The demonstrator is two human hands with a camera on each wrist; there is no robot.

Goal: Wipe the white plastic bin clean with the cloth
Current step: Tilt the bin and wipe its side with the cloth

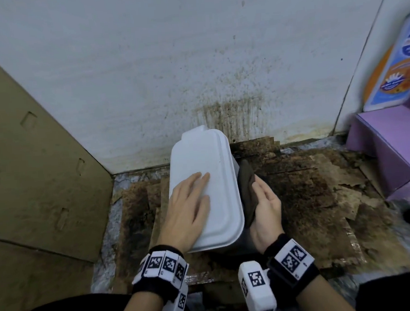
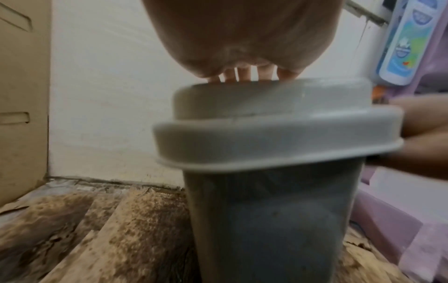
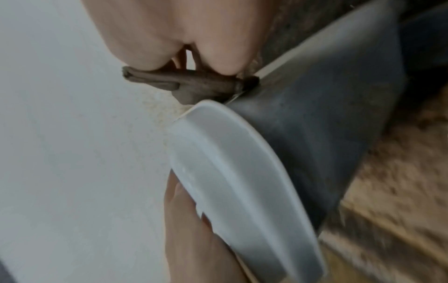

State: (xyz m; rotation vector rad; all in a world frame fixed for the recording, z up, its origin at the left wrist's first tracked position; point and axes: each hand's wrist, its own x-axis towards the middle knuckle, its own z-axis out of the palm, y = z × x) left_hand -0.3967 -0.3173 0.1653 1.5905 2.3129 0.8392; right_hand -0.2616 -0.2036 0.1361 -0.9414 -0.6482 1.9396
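Wrist bands with printed markers, lower edge of the head view, one on each forearm; left hand (image 1: 188, 203) just above them, centre frame, laid flat with straight fingers on the lid of the white plastic bin (image 1: 207, 179), steadying it and gripping nothing; right hand (image 1: 264, 207) right of centre, fingers extended, pressing a dark cloth (image 1: 247, 188) flat against the bin's right side wall below the lid's rim; bin standing upright at centre frame on stained brown cardboard (image 1: 311, 183), close to the spattered white wall (image 1: 191, 58) in the upper half; purple box (image 1: 389, 140) at the right edge, folded carton (image 1: 27, 157) at the left; progress, as a judgement: lid top reads fairly clean, wiping now on the right flank, midway at best; front wall grey and dull in the left wrist view, so front, left side and rear face appear still to do
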